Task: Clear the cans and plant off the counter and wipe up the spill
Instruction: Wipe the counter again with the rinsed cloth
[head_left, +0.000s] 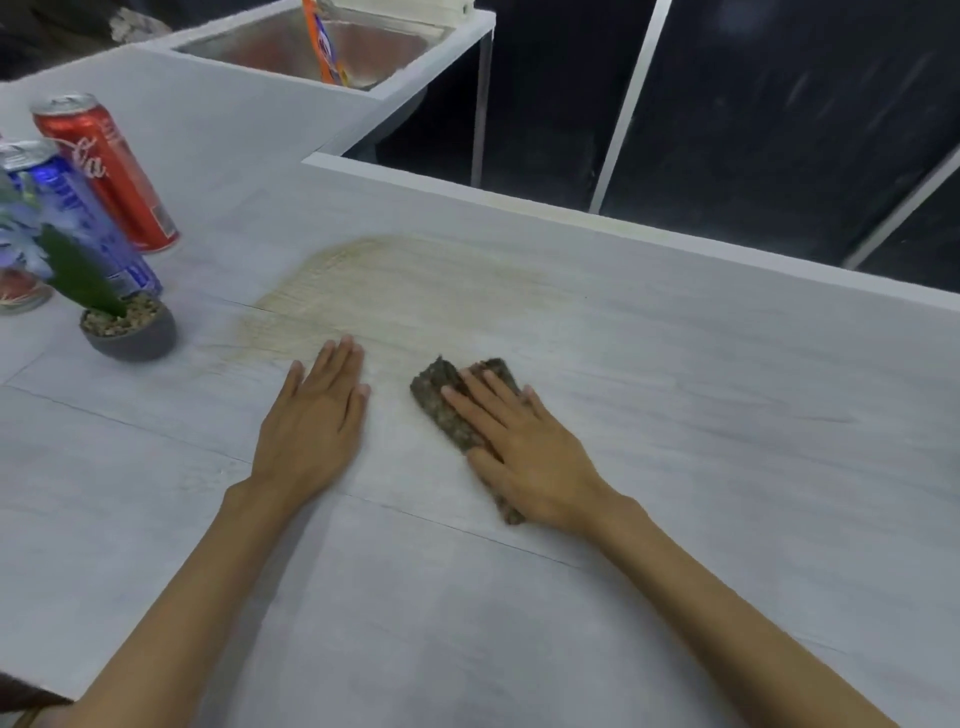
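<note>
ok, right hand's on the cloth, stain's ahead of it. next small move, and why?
Probably push the cloth forward and left into the stain. The right hand lies flat on it, just short of the yellowish patch, which looks unwiped. The left hand rests flat on the counter, empty. The cans and plant stand clear at the left.

Red can (106, 174), blue can (78, 218), potted plant (127, 325) upright left of tan spill (395, 291).

The plant (78, 270) hides part of the blue can (78, 208); a reddish object (21, 291), perhaps another can, is edge-cropped.
</note>
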